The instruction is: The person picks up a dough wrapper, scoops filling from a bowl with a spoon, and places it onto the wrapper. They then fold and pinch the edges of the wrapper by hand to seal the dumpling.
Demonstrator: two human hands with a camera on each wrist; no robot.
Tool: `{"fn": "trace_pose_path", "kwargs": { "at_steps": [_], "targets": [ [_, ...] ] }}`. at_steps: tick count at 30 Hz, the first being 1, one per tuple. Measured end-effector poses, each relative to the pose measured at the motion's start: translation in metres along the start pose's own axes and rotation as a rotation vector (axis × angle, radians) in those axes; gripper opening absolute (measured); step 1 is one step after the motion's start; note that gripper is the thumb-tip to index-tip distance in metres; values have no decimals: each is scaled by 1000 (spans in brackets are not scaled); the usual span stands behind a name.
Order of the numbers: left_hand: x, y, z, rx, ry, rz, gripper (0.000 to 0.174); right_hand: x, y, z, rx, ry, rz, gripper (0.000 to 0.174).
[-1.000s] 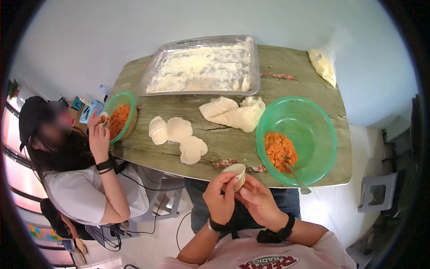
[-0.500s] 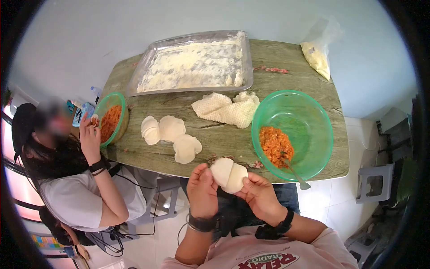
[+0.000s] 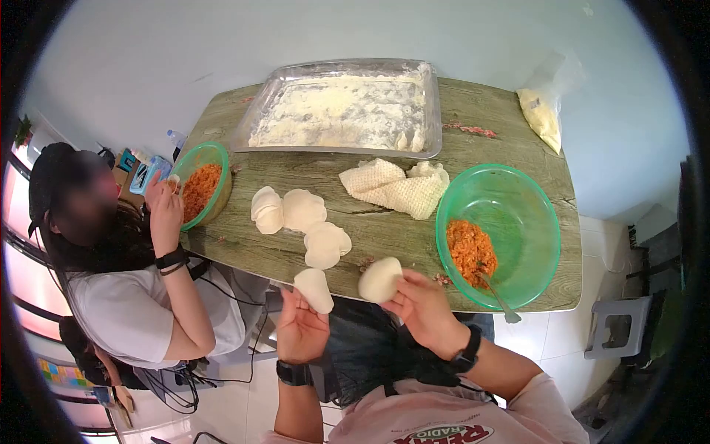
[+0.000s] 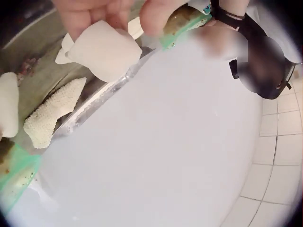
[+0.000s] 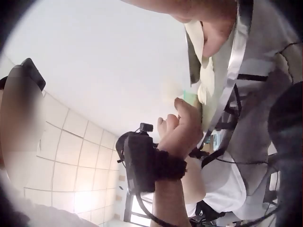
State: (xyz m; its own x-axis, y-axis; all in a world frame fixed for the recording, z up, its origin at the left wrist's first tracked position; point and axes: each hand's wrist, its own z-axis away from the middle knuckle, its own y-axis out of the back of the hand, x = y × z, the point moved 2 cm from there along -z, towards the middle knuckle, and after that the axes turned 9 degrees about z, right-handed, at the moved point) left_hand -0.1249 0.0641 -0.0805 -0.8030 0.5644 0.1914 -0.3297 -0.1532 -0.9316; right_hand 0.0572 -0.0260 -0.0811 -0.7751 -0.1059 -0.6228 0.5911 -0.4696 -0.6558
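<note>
On the fingers of my left hand [image 3: 303, 333] lies a round dough wrapper [image 3: 314, 290], palm turned up. In the left wrist view that wrapper [image 4: 106, 52] drapes over the fingers [image 4: 92, 16], with the thumb held off to the side. My right hand [image 3: 429, 307] pinches another pale dough wrapper [image 3: 380, 280] by its right edge, just over the table's front edge. Beyond the hands, several overlapping wrappers [image 3: 303, 211] lie on the table. Right of them stands a green bowl [image 3: 529, 222] with orange filling [image 3: 472, 251] and a spoon [image 3: 503, 300] in it.
A floured metal tray [image 3: 347, 153] sits at the back, with a crumpled cream cloth [image 3: 396, 186] before it. At left, a person [image 3: 148, 311] holds something small over a second green bowl [image 3: 214, 211]. A bag [image 3: 543, 122] of pale powder stands at back right.
The wrappers were held together between both hands, then spread overlapping, and are now apart, one with each hand. My left hand has moved left and turned palm up.
</note>
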Motion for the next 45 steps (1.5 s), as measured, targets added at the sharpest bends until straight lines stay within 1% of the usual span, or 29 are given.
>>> {"fn": "trace_pose_path", "kwargs": {
  "at_steps": [1, 2, 3, 5, 6, 7, 9, 10, 12, 13, 16, 17, 19, 20, 21, 23, 25, 27, 28, 29, 31, 32, 34, 35, 37, 39, 40, 44, 45],
  "targets": [
    [0, 7, 3, 36, 12, -33, 32, -2, -11, -9, -2, -9, 1, 25],
    [0, 12, 5, 73, 26, -67, 31, -5, -25, -17, -83, 51, -26, 28],
    [0, 13, 7, 74, 23, -71, 31, -5, -32, -24, -86, 50, -30, 28],
    [0, 14, 11, 37, 67, -87, 29, 1, -40, -42, -233, 56, -94, 30],
    [2, 14, 12, 58, 82, -87, 27, 10, -33, -43, -215, -8, -3, 36],
    [3, 13, 14, 55, 75, -88, 27, 14, -29, -38, -223, -9, -3, 36],
    [1, 11, 18, 81, 26, -133, 27, 12, -23, -20, -46, -143, 107, 34],
    [0, 12, 19, 88, 26, -130, 27, 7, -18, -9, -43, -149, 109, 34],
    [-4, 13, 20, 89, 48, -120, 28, -7, -9, 14, -148, -105, 198, 35],
    [-8, 10, 20, 94, 58, -119, 28, -13, -4, 28, -138, -107, 195, 35],
    [-25, -7, 17, 115, 119, -98, 30, -32, 10, 67, -214, -16, 423, 34],
    [-32, -11, 16, 83, 154, -82, 31, -40, 15, 79, -200, -16, 423, 34],
    [-42, -16, 14, 52, 217, -67, 31, -57, 20, 107, -299, 34, 572, 35],
    [-49, -18, 13, 5, 236, -97, 33, -69, 21, 121, -304, 77, 607, 34],
    [-56, -20, 13, -40, 256, -121, 34, -83, 23, 134, -306, 194, 670, 28],
    [-69, -21, 16, -24, 311, -84, 34, -102, 39, 160, -244, 467, 687, 19],
    [-81, -24, 21, -14, 359, -51, 34, -114, 57, 177, 60, 755, 711, 14],
    [-93, -30, 25, 12, 363, 12, 32, -129, 64, 175, 512, 832, 1154, 18],
    [-97, -29, 28, 28, 363, 25, 31, -136, 60, 169, 528, 815, 1421, 28],
    [-100, -26, 29, 23, 373, 23, 31, -137, 60, 164, 475, 805, 1588, 33],
    [-106, -21, 34, 1, 471, 345, 31, -132, 60, 154, 358, 813, 1797, 35],
    [-109, -21, 37, 25, 486, 354, 31, -131, 61, 150, 364, 813, 1791, 35],
    [-116, -24, 40, 32, 509, 282, 31, -128, 61, 142, 168, 886, 1888, 34],
    [-118, -26, 42, 38, 528, 217, 31, -126, 63, 138, 171, 888, 1883, 34],
    [-122, -30, 44, 47, 544, 240, 33, -123, 64, 129, 123, 942, 1886, 30],
    [-125, -40, 46, 159, 484, -67, 36, -122, 64, 121, 163, 953, 1853, 27],
    [-125, -40, 46, 97, 518, -139, 38, -123, 66, 118, 198, 958, 1824, 24],
    [-126, -34, 48, 73, 550, -195, 36, -129, 73, 113, 233, 918, 1743, 18],
    [-126, -33, 49, 57, 552, -125, 34, -131, 76, 117, 322, 902, 1595, 15]
  ]
}}
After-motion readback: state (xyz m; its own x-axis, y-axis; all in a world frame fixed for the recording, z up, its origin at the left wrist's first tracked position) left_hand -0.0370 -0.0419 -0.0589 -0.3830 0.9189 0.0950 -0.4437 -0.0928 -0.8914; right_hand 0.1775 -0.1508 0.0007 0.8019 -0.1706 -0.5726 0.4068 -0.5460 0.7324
